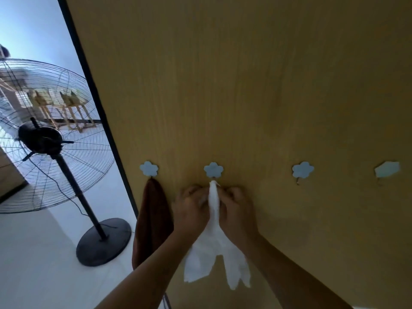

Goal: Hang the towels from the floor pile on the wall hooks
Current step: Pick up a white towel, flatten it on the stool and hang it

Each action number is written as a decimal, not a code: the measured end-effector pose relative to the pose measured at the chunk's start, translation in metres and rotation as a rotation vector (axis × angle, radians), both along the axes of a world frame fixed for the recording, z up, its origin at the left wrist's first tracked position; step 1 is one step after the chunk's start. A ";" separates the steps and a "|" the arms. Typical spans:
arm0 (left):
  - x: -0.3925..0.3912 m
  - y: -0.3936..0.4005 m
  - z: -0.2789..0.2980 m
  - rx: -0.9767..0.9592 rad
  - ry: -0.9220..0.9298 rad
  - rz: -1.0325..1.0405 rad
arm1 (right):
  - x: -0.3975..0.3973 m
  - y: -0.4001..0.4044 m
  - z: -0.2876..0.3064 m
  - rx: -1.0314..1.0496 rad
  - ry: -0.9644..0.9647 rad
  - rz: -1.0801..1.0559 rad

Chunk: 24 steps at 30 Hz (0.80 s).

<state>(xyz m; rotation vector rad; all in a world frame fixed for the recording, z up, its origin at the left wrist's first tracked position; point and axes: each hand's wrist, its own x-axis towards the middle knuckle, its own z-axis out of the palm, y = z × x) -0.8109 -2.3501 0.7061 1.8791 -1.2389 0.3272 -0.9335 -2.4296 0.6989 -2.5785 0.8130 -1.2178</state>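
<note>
The white towel (215,233) hung at six o'clock below the second flower hook (213,169), its top bunched right at the hook. The left hand (190,210) and right hand (237,210) pinched that bunched neck from nine and three o'clock, fingers curled around it. At nine o'clock of them, a brown towel (152,219) hung from the first hook (149,168). Two more hooks (302,169) toward three o'clock held nothing.

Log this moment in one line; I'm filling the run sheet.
stage: hooking | left hand: grips white towel | right hand: grips it | target: second hook | brown towel: hung
</note>
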 end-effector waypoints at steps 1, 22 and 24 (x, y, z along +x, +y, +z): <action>-0.002 0.000 0.000 -0.022 -0.087 0.066 | 0.000 0.002 0.004 -0.097 0.015 -0.067; -0.041 0.041 -0.007 0.301 0.716 -0.044 | -0.030 0.024 -0.010 0.496 0.132 0.188; -0.040 0.052 -0.005 0.276 0.717 0.015 | -0.035 0.034 -0.011 0.292 0.043 0.121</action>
